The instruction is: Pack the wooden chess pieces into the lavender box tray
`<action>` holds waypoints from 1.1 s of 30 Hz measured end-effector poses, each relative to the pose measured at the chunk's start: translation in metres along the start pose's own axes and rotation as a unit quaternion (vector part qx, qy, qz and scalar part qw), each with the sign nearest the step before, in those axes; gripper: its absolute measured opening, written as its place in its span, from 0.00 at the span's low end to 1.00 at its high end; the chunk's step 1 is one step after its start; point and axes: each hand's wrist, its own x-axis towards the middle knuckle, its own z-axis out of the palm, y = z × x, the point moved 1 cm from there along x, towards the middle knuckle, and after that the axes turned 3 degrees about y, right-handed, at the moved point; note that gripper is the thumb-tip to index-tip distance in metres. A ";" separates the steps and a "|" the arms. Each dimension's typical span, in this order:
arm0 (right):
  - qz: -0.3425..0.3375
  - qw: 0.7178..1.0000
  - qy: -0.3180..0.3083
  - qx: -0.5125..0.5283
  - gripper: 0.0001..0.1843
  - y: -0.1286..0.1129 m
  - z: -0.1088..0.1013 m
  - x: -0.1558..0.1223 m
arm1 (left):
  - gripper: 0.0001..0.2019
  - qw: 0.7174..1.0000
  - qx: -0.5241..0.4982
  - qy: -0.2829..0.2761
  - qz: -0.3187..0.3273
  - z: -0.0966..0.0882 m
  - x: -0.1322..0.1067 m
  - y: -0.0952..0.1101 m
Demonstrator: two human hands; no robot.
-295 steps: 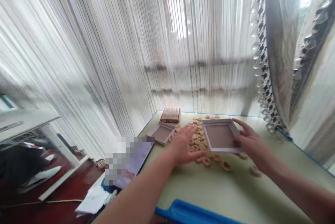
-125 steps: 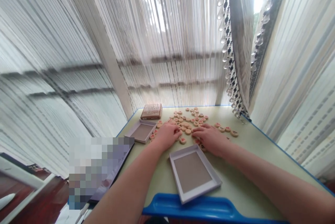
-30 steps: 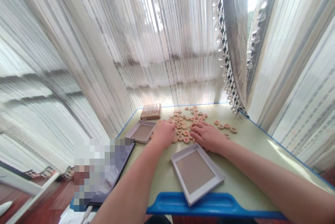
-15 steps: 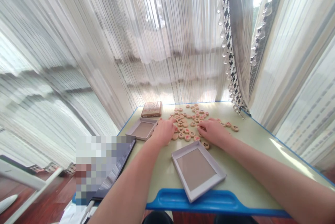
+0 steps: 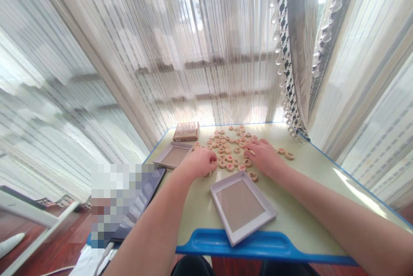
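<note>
Left hand (image 5: pixel 201 161): fingertips curled out of sight; a grip cannot be made out.
Right hand (image 5: pixel 263 155): hides some round pieces (image 5: pixel 229 166); whether its fingers pinch any is unclear.
Far pieces: markings too small to read.
Flat box (image 5: pixel 186 131): print illegible.
Screen (image 5: pixel 142 207): partly pixelated, lower end behind the left forearm (image 5: pixel 161 220).
Surface (image 5: pixel 290 224): near right part under the right forearm (image 5: pixel 322 200).
Knees (image 5: pixel 192 266): cut by the bottom edge.
</note>
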 end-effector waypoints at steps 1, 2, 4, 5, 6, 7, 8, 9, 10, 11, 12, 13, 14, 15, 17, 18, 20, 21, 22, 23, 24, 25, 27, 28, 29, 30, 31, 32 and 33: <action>-0.007 1.000 -0.006 0.003 0.16 -0.001 -0.001 -0.001 | 0.10 1.000 0.002 0.000 -0.006 -0.001 0.000 0.001; -0.015 1.000 -0.013 0.007 0.16 -0.003 -0.002 -0.002 | 0.11 1.000 0.001 0.003 -0.011 -0.002 -0.001 0.002; -0.027 0.999 -0.021 0.015 0.18 -0.006 -0.005 -0.003 | 0.13 1.000 -0.006 0.012 -0.014 -0.003 0.000 0.003; -0.031 0.999 -0.021 0.020 0.18 -0.008 -0.006 -0.004 | 0.13 1.000 -0.009 0.018 -0.012 -0.004 0.000 0.003; -0.031 0.999 -0.019 0.026 0.18 -0.009 -0.006 -0.004 | 0.14 1.000 -0.009 0.022 -0.009 -0.003 0.001 0.003; -0.030 0.999 -0.016 0.033 0.18 -0.009 -0.006 -0.005 | 0.14 1.000 -0.007 0.028 -0.010 -0.003 0.001 0.003; -0.029 0.999 -0.014 0.041 0.18 -0.010 -0.005 -0.005 | 0.14 0.999 -0.002 0.033 -0.014 -0.003 0.001 0.001; -0.028 0.998 -0.014 0.050 0.18 -0.010 -0.004 -0.005 | 0.15 0.999 0.006 0.039 -0.022 -0.004 0.001 0.000; -0.028 0.998 -0.015 0.059 0.18 -0.009 -0.003 -0.004 | 0.15 0.998 0.015 0.046 -0.033 -0.004 0.001 -0.001; -0.029 0.997 -0.018 0.067 0.18 -0.009 -0.003 -0.005 | 0.14 0.997 0.024 0.052 -0.043 -0.005 0.001 -0.003; -0.034 0.996 -0.021 0.073 0.18 -0.009 -0.003 -0.005 | 0.14 0.997 0.030 0.055 -0.054 -0.006 0.000 -0.004; -0.042 0.996 -0.023 0.079 0.19 -0.010 -0.004 -0.006 | 0.13 0.996 0.036 0.050 -0.064 -0.008 -0.001 -0.006; -0.056 0.995 -0.024 0.084 0.19 -0.011 -0.006 -0.007 | 0.11 0.996 0.039 0.036 -0.072 -0.008 -0.002 -0.007; -0.076 0.993 -0.026 0.089 0.18 -0.013 -0.009 -0.008 | 0.11 0.996 0.041 0.016 -0.076 -0.009 -0.003 -0.007; -0.132 0.985 -0.041 0.106 0.18 -0.020 -0.016 -0.013 | 0.11 0.996 0.043 -0.021 -0.077 -0.009 -0.004 -0.008; -0.163 0.978 -0.054 0.115 0.18 -0.024 -0.019 -0.015 | 0.11 0.996 0.042 -0.030 -0.074 -0.009 -0.004 -0.007; -0.213 0.965 -0.083 0.129 0.18 -0.032 -0.025 -0.021 | 0.11 0.997 0.035 -0.026 -0.068 -0.008 -0.004 -0.006; -0.228 0.960 -0.093 0.131 0.17 -0.036 -0.026 -0.023 | 0.11 0.997 0.029 -0.019 -0.066 -0.007 -0.004 -0.005; -0.234 0.959 -0.097 0.130 0.15 -0.038 -0.027 -0.025 | 0.10 0.998 0.023 -0.012 -0.063 -0.007 -0.005 -0.005; -0.236 0.958 -0.098 0.127 0.14 -0.040 -0.027 -0.026 | 0.10 0.998 0.018 -0.007 -0.059 -0.007 -0.005 -0.005; -0.235 0.959 -0.097 0.124 0.13 -0.041 -0.026 -0.027 | 0.09 0.998 0.013 -0.004 -0.055 -0.007 -0.005 -0.005; -0.232 0.961 -0.094 0.121 0.12 -0.041 -0.025 -0.027 | 0.09 0.999 0.010 -0.001 -0.051 -0.007 -0.005 -0.005; -0.227 0.963 -0.091 0.115 0.09 -0.040 -0.024 -0.027 | 0.07 0.999 0.007 0.003 -0.051 -0.008 -0.006 -0.005; -0.223 0.964 -0.091 0.112 0.08 -0.039 -0.023 -0.026 | 0.07 0.998 0.006 0.008 -0.054 -0.008 -0.005 -0.004; -0.218 0.966 -0.091 0.109 0.08 -0.038 -0.023 -0.026 | 0.08 0.998 0.004 0.014 -0.056 -0.008 -0.005 -0.004; -0.211 0.967 -0.091 0.108 0.08 -0.037 -0.023 -0.025 | 0.10 0.998 0.003 0.021 -0.056 -0.008 -0.004 -0.003; -0.203 0.969 -0.090 0.109 0.09 -0.036 -0.023 -0.025 | 0.11 0.998 0.002 0.027 -0.056 -0.008 -0.004 -0.003; -0.195 0.970 -0.088 0.113 0.11 -0.036 -0.023 -0.024 | 0.13 0.998 0.005 0.031 -0.057 -0.008 -0.003 -0.002; -0.189 0.971 -0.084 0.117 0.14 -0.035 -0.022 -0.024 | 0.13 0.997 0.011 0.037 -0.060 -0.008 -0.002 -0.002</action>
